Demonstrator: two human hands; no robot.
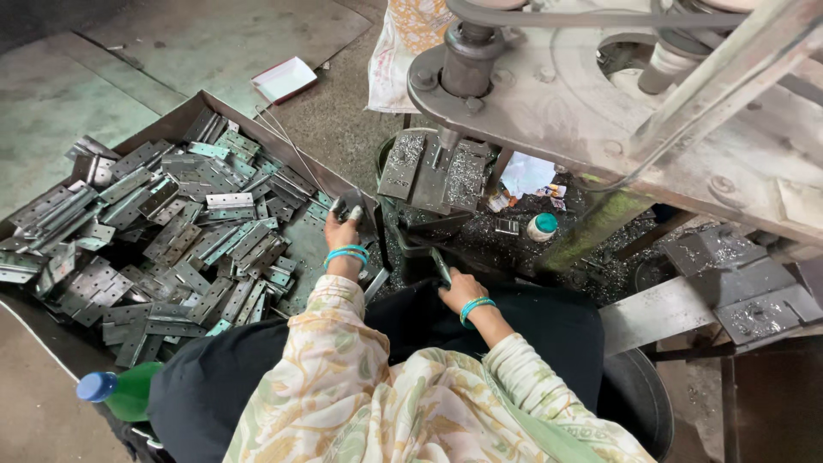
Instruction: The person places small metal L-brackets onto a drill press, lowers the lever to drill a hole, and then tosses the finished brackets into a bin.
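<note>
In the view from the head camera, a person in a flowered top sits at a heavy metal machine (600,103) that fills the upper right of the frame. The left hand (345,225), a little left of the centre, is closed around one grey metal hinge (350,204); the fingers curl over it and hold it up at the right edge of a wide metal tray (244,116). This tray takes the left half of the picture and is full with a pile of hinges (163,231), lying flat and crossed over each other. The right hand (459,287), near the centre and lower, is closed on a thin dark flat piece (440,266), which points up toward the machine; I cannot tell what kind of piece it is. Both wrists carry turquoise bangles (346,254). Above the hands, a grey perforated plate (433,167) stands under the machine. A small white bottle with a teal cap (541,226) stands to the right of the plate among dark metal chips. In the lower left corner lies a green bottle with a blue cap (120,390). A small white tray (285,79) lies on the floor at the top.
</note>
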